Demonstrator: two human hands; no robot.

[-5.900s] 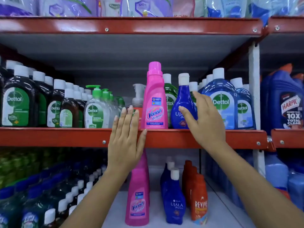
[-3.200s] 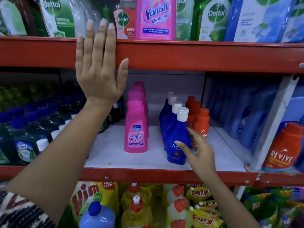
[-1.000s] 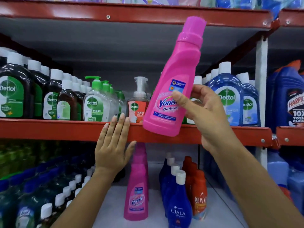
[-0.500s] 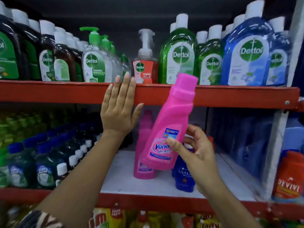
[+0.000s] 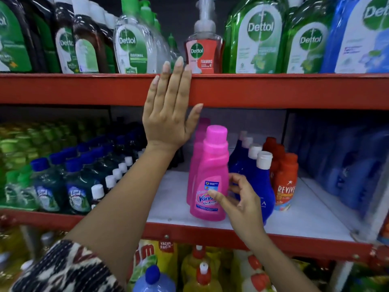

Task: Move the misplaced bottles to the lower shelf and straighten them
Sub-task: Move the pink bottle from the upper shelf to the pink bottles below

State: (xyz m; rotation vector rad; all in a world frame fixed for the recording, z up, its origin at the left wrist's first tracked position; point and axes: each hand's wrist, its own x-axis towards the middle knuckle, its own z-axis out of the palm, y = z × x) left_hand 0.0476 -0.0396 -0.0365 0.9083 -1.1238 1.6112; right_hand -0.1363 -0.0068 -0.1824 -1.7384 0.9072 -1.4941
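A pink Vanish bottle (image 5: 212, 165) stands upright at the front of the lower shelf (image 5: 305, 220), ahead of a row of the same pink bottles. My right hand (image 5: 242, 207) holds its lower right side loosely, thumb across the label and fingers curled at its edge. Just to its right runs a row of blue Ujala bottles (image 5: 260, 182) with white caps. My left hand (image 5: 168, 119) lies flat and open against the red front edge of the upper shelf (image 5: 273, 89), holding nothing.
Orange Revive bottles (image 5: 286, 182) stand right of the blue row. Dark green and blue-capped bottles (image 5: 73, 186) crowd the lower shelf's left part. Dettol bottles (image 5: 259, 39) line the upper shelf. Yellow dish-liquid bottles (image 5: 200, 270) sit on the shelf below.
My right hand has brought the pink bottle down from the upper shelf and stood it upright on the lower shelf. The left hand stays on the upper shelf edge.
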